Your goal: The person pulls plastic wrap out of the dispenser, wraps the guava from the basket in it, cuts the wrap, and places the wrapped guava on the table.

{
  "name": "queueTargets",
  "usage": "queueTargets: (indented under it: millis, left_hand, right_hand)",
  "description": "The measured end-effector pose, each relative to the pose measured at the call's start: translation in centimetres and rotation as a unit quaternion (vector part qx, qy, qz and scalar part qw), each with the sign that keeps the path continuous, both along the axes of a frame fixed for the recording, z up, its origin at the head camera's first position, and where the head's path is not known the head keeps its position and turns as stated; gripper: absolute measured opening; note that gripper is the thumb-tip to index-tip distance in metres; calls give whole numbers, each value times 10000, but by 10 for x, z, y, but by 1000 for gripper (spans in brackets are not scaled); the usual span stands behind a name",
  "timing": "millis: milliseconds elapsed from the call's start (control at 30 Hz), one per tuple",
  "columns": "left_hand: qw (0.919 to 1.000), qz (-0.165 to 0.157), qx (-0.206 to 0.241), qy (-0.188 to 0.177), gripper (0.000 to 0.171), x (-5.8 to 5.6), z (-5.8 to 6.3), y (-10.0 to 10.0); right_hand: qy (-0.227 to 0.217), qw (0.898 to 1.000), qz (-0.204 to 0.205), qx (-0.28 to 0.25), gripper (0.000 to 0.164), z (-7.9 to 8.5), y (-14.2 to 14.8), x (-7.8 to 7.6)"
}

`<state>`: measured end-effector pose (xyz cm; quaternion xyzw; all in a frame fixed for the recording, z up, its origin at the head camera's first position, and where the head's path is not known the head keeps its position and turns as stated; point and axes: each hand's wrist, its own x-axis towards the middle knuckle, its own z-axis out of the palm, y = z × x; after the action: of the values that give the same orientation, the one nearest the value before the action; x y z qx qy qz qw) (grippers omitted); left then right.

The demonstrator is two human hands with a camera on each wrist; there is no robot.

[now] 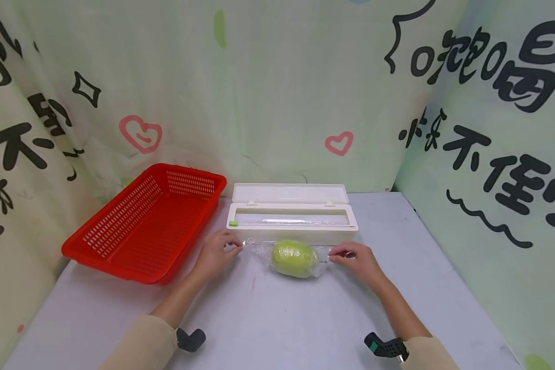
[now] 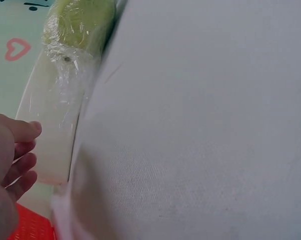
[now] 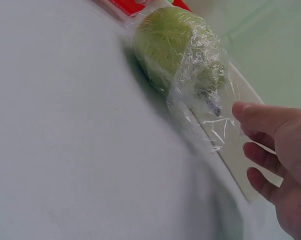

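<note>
A yellow-green oval fruit (image 1: 293, 258) lies wrapped in clear cling film, close against the front of a white cling film dispenser (image 1: 292, 236). On its left side, my left hand (image 1: 219, 254) pinches the film's loose end between thumb and index finger. My right hand (image 1: 356, 261) pinches the film at the other end, its remaining fingers loosely curled. Crinkled film (image 3: 205, 120) bunches around the fruit's dark tip in the right wrist view. The left wrist view shows film (image 2: 68, 90) trailing from the fruit toward the left hand (image 2: 10, 165).
The dispenser's lid (image 1: 290, 193) stands raised at the back, with a roll of film inside and a small green slider (image 1: 233, 223) at its left. A red plastic basket (image 1: 166, 272) sits at the table's left. Printed curtains (image 1: 277, 103) hang behind and beside the table (image 1: 277, 324).
</note>
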<state>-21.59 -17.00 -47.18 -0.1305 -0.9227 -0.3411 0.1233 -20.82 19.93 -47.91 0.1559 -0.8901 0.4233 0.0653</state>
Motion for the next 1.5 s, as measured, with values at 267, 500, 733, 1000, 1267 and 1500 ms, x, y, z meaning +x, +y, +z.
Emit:
queueTargets:
  millis: [267, 500, 733, 1000, 1267, 1500]
  left_hand:
    - [9981, -541, 218, -185, 26, -4, -7, 2]
    - [9924, -1027, 429, -529, 45, -6, -8, 7]
    - [9882, -1208, 611, -716, 49, -8, -10, 15]
    - [9846, -1467, 709, -628, 46, -10, -11, 23]
    - [9830, -1459, 698, -864, 50, -8, -10, 29]
    - [9862, -1364, 659, -670, 49, -5, -10, 31]
  right_hand:
    - [-218, 9996, 152, 48, 30, 0, -3, -2]
    - [-158, 9991, 388, -30, 52, 13, -20, -10]
    - [-121, 9975, 640, 290, 63, 17, -38, -15]
    - [-217, 9943, 924, 487, 71, 18, -51, -15]
    - [-212, 9944, 842, 609, 76, 11, -56, -15]
    - [-84, 9957, 781, 499, 74, 7, -55, -12]
